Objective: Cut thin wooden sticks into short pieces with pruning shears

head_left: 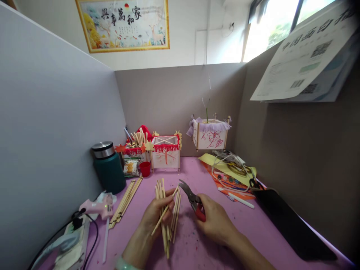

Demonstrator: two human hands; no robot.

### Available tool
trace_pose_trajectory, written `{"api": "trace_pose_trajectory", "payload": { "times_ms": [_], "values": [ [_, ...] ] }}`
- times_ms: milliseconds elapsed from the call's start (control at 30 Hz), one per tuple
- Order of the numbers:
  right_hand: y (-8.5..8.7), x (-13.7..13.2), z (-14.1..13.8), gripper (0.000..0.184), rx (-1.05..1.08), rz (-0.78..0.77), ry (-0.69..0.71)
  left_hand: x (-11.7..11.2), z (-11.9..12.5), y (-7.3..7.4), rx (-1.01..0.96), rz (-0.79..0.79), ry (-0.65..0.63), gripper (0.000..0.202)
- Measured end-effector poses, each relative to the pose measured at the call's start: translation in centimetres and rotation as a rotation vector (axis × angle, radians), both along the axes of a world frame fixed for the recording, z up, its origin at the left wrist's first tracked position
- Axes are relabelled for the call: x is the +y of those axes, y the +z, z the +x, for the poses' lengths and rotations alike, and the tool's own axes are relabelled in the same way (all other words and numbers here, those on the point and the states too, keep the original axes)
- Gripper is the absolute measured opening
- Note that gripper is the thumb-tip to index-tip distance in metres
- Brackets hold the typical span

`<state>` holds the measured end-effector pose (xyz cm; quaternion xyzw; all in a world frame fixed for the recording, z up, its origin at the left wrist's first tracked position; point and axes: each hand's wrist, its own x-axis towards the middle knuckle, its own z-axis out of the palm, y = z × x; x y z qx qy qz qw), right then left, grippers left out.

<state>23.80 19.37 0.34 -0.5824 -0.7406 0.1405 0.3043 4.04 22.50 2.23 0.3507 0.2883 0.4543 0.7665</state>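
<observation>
Between the thumb and fingers of my left hand [161, 210] a thin wooden stick [158, 225] is pinched, slanting up to the right. More wooden sticks [166, 245] run beneath that hand; whether it grips them too, I cannot tell. My right hand [216, 219] is wrapped round the red handles of a pair of pruning shears [192, 197]. The curved blades point up and left, with their tip close to the upper end of the pinched stick.
Left stand a teal bottle [109, 170], a pink glue gun [98, 207], a power strip [74, 247] and sticks with black marks [125, 202]. Behind are a white lantern with red fringe [165, 159], a red cup [145, 169] and a hanging lantern [210, 137]. A black case [289, 225] lies right.
</observation>
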Motion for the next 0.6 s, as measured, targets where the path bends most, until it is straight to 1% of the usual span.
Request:
{"api": "trace_pose_trajectory", "payload": {
  "times_ms": [167, 300, 400, 500, 600],
  "values": [
    [-0.15, -0.22, -0.45, 0.034, 0.002, 0.006, 0.017, 0.02, 0.17, -0.18, -0.007, 0.005, 0.004, 0.035],
    [-0.36, -0.32, -0.70, 0.036, 0.003, -0.008, 0.024, 0.10, 0.56, -0.46, -0.036, -0.040, 0.021, 0.031],
    [-0.37, -0.30, -0.77, 0.032, -0.043, -0.042, -0.005, 0.22, 0.75, -0.69, -0.042, -0.046, 0.013, 0.030],
    [-0.18, -0.19, -0.86, 0.025, -0.141, -0.100, -0.057, 0.34, 0.76, -0.85, -0.046, -0.026, 0.009, 0.035],
    [-0.03, 0.01, -1.02, 0.023, -0.198, -0.122, -0.081, 0.35, 0.76, -0.95, -0.030, -0.015, 0.018, 0.036]
  ]
}}
